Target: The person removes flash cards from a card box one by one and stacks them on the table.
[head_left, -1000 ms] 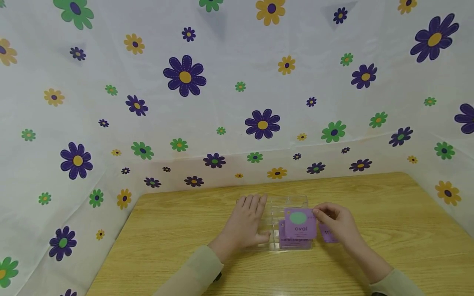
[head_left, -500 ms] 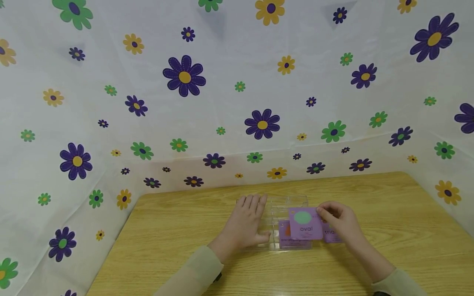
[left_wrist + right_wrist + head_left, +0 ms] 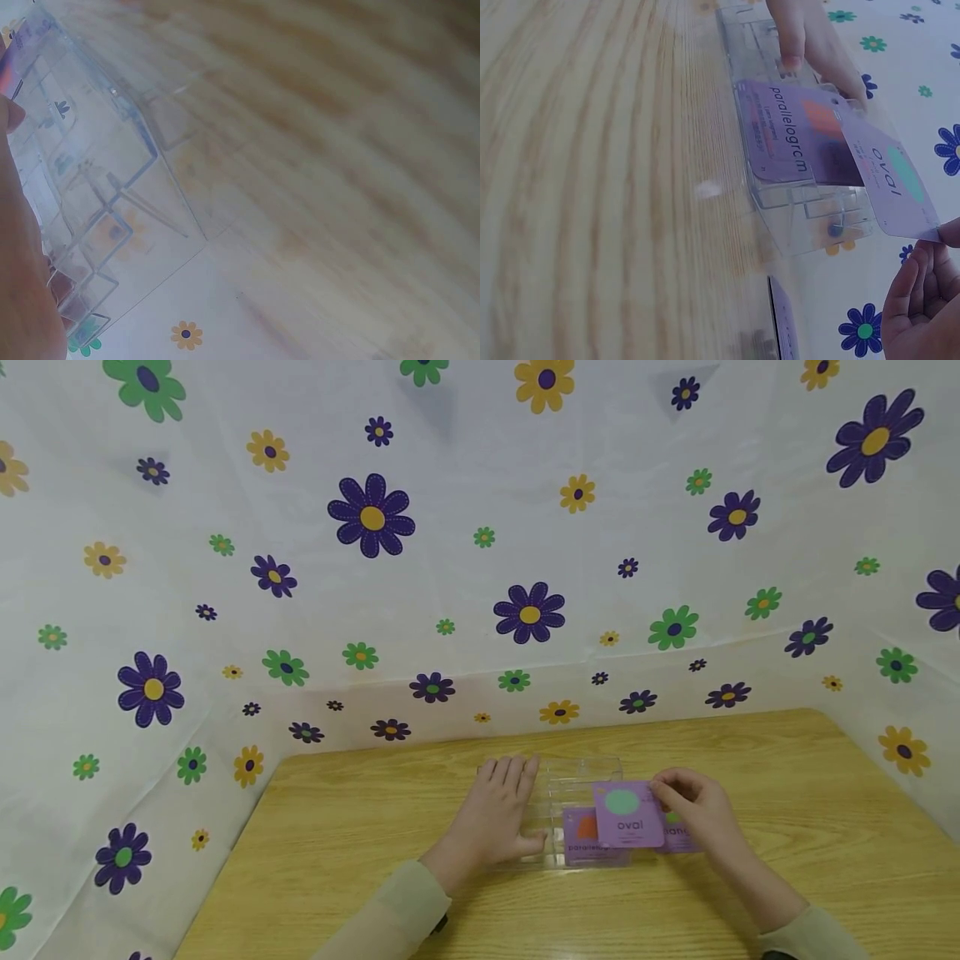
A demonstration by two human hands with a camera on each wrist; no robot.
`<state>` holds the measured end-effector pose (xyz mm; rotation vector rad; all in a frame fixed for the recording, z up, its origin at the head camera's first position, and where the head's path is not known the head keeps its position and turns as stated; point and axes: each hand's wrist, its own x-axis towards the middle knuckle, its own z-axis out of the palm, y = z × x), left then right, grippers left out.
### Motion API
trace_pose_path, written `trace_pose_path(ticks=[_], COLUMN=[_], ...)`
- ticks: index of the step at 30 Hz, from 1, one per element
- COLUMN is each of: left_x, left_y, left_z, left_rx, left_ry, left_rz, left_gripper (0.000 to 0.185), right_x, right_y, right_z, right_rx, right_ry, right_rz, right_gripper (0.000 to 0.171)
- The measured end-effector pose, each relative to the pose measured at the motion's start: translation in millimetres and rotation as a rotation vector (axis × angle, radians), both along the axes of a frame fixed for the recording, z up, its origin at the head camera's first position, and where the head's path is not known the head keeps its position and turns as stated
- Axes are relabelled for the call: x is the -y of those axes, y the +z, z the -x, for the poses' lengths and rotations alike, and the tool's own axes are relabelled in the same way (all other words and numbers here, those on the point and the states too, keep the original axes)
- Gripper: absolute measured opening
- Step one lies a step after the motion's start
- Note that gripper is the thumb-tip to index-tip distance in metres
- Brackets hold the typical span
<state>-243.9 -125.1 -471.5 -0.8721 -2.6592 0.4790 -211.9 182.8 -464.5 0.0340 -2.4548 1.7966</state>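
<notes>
Fabric [image 3: 450, 577] printed with purple, green and yellow flowers surrounds a wood-grain table [image 3: 360, 827] from nine o'clock over twelve to three. Out of seven o'clock comes a pale left sleeve [image 3: 390, 910], a dark band [image 3: 440, 923] at its cuff. Beyond it, a person's left hand [image 3: 501, 814] rests on the left part of a clear tiered holder [image 3: 572, 795], its straight fingers laid side by side toward one o'clock and its thumb set apart, aimed at three. In the holder's five o'clock section stands a purple parallelogram card [image 3: 581, 839], its orange shape partly hidden from the head camera. In front of its right side hangs the purple oval card [image 3: 628, 822], raised and tilted, with a mint-green ellipse above its lettering; whether the two cards touch cannot be told. At four o'clock from the raised card, just off the holder's edge, another purple card [image 3: 678, 842] shows a few letters and a patch of green. The right hand [image 3: 708, 814] pinches the raised card by its corner at two o'clock, between thumb and finger, the other fingers curled. Its pale right sleeve [image 3: 813, 935] enters from five o'clock.
</notes>
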Motion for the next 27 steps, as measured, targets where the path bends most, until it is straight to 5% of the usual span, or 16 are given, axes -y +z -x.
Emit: trace_pose_path(ticks=[27], left_x=[0], left_y=[-0.5], left_z=[-0.6], left_rx=[-0.024], left_ry=[0.003], left_rz=[0.017], left_gripper=[0.108], right_x=[-24], right_y=[-1.2], right_z=[5.5], right_rx=[0.020], right_ry=[-0.053], right_rz=[0.019], right_gripper=[0.024])
